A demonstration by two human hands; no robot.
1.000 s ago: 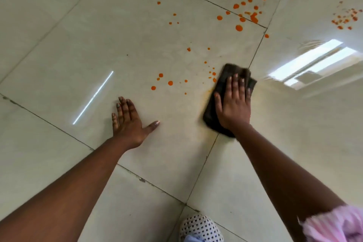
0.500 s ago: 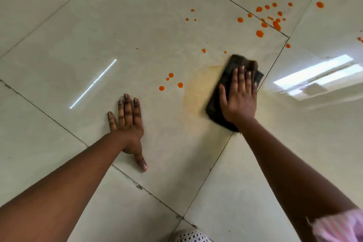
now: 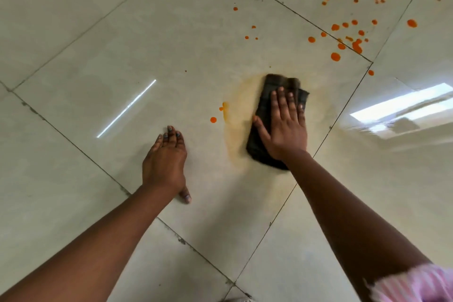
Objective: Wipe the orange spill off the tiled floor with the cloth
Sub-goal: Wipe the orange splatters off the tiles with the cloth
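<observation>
Head view: right hand [image 3: 284, 127] presses cloth [image 3: 263, 115] flat-fingered; left hand [image 3: 165, 163] splayed on floor [image 3: 98, 56].

Indoor room, glossy tiled floor [image 3: 196, 32]

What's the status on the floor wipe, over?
Right hand flat on cloth, left hand braced on floor. Smear beside cloth, drops beyond. Nothing in the way.

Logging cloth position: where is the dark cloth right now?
Head view, right of centre: the dark cloth lies flat under the right hand, on a yellowish smear.
</observation>
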